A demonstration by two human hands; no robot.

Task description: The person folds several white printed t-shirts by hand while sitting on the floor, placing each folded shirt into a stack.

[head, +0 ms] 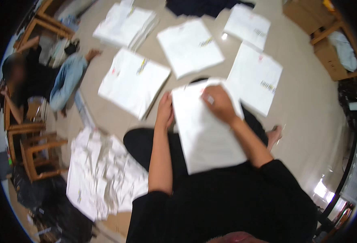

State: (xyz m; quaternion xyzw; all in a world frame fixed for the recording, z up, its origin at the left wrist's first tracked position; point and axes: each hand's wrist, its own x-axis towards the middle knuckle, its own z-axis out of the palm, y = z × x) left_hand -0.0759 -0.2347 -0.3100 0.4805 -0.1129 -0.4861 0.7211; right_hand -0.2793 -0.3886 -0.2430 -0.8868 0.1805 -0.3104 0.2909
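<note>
A folded white garment [211,136], probably a T-shirt, lies across my lap. My left hand [165,111] grips its left edge near the upper corner. My right hand [220,103] rests curled on its upper part, beside a small red mark. Something small and pale shows at the right fingers; whether it is held or worn I cannot tell. Just beyond lie folded white garments with printed marks: one stack front left [134,83], another in the middle [190,48], and one at the right [255,79].
More folded garments [122,25] lie far left and far right [248,27]. A rumpled white cloth heap [102,173] is by my left knee. A person [38,73] sits at the left, near a wooden stool [42,155]. Dark cloth [196,7] lies at the back; cardboard boxes [330,60] stand right.
</note>
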